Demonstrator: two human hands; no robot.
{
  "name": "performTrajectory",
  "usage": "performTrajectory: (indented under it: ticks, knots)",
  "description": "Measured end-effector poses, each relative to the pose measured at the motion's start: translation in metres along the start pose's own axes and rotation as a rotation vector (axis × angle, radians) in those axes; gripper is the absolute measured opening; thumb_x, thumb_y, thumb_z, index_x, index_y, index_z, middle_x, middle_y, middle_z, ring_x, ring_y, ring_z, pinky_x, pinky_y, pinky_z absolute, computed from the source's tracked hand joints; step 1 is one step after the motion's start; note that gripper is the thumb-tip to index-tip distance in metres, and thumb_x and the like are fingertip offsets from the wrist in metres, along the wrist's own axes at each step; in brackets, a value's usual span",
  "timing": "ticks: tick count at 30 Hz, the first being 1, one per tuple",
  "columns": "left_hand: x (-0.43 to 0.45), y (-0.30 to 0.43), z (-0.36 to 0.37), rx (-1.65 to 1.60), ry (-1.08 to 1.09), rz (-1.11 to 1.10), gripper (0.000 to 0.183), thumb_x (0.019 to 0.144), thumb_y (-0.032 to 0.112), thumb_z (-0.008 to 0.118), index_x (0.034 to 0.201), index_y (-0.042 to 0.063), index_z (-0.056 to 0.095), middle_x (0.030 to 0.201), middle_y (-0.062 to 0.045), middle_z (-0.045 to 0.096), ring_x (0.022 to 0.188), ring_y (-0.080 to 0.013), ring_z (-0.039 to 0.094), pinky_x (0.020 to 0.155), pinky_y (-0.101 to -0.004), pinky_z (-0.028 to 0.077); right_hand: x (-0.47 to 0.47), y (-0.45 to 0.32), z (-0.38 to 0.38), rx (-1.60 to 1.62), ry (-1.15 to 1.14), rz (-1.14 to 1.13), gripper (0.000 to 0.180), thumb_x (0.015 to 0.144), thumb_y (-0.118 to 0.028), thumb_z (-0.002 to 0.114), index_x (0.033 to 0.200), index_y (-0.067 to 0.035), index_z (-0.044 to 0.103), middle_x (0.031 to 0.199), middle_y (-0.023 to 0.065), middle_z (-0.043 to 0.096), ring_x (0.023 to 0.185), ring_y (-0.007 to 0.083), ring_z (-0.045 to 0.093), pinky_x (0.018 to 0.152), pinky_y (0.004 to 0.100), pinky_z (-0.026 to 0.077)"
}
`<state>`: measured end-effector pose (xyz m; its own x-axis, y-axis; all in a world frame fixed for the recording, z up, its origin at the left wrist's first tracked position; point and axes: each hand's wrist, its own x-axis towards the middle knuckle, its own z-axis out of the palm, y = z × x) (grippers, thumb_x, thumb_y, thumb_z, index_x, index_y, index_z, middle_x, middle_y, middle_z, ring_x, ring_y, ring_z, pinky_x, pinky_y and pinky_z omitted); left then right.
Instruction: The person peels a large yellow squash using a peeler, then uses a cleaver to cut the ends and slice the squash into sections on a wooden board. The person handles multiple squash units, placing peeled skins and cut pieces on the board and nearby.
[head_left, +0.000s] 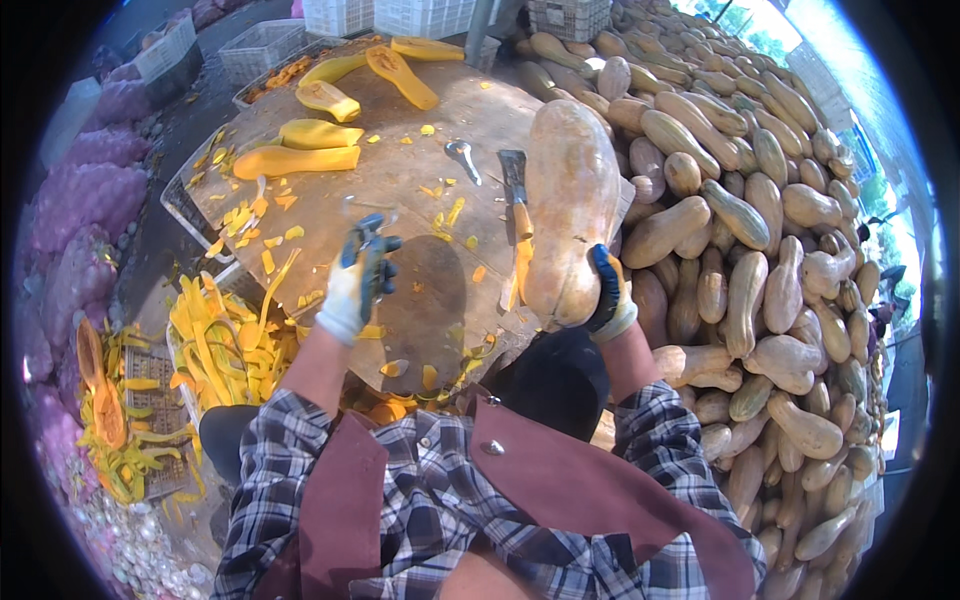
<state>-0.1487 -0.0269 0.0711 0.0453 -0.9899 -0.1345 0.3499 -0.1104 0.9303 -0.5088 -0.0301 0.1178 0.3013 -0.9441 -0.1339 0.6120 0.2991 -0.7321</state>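
My gloved left hand grips a peeler, its thin metal frame sticking out above the fingers over the wooden board. On the right, my gloved right hand holds the near end of a large unpeeled butternut-type squash, fingers along its right side. Directly left of this squash lies a wide-bladed knife with a wooden handle. A metal spoon rests farther left on the board. Peeled yellow squash pieces and a halved one lie toward the far left.
A heap of unpeeled squash fills the right side. Yellow peelings overflow a container below the board's left edge. Another crate with peelings stands farther left. Pink net sacks line the left rim; white plastic crates stand beyond the board.
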Motion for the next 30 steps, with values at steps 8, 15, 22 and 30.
performTrajectory:
  ticks: [8, 15, 22, 30]
  knots:
    - [0.046, -0.112, -0.024, 0.244, 0.404, 0.323, 0.031, 0.101, 0.016, 0.061, 0.13, 0.005, 0.06, 0.109, -0.009, 0.07, 0.095, -0.0229, 0.066, 0.086, -0.0345, 0.052, 0.079, 0.167, 0.056, -0.26, -0.094, 0.132, 0.05, 0.095, -0.011, 0.068, 0.141, -0.003, 0.051, 0.122, 0.0083, 0.066, 0.104, 0.0181, 0.065, 0.092, 0.0325, 0.054]
    - [0.02, -0.115, -0.107, 0.457, 0.468, 0.196, 0.027, 0.106, 0.018, 0.054, 0.129, 0.004, 0.061, 0.115, -0.004, 0.066, 0.105, -0.0173, 0.06, 0.093, -0.0307, 0.048, 0.112, 0.244, 0.076, -0.273, -0.123, 0.264, 0.063, 0.088, -0.004, 0.078, 0.143, -0.004, 0.048, 0.126, 0.0095, 0.065, 0.109, 0.0187, 0.065, 0.092, 0.0334, 0.056]
    - [-0.015, -0.07, -0.148, -0.068, 0.381, -0.144, 0.038, 0.102, 0.02, 0.061, 0.139, 0.011, 0.059, 0.115, -0.01, 0.071, 0.069, -0.0147, 0.063, 0.05, -0.0286, 0.051, 0.096, 0.257, 0.104, -1.091, -0.072, 0.202, 0.084, 0.079, -0.038, 0.085, 0.143, 0.0, 0.046, 0.135, 0.0219, 0.063, 0.122, 0.0351, 0.063, 0.104, 0.0413, 0.049]
    - [-0.049, -0.017, -0.148, -0.13, 0.057, -0.012, 0.053, 0.096, 0.015, 0.061, 0.147, 0.009, 0.048, 0.117, -0.012, 0.068, 0.073, -0.0157, 0.064, 0.054, -0.0271, 0.052, 0.102, 0.273, 0.076, -0.938, -0.045, 0.242, 0.083, 0.082, -0.04, 0.082, 0.146, -0.003, 0.045, 0.136, 0.0212, 0.063, 0.123, 0.0342, 0.063, 0.104, 0.0412, 0.049]
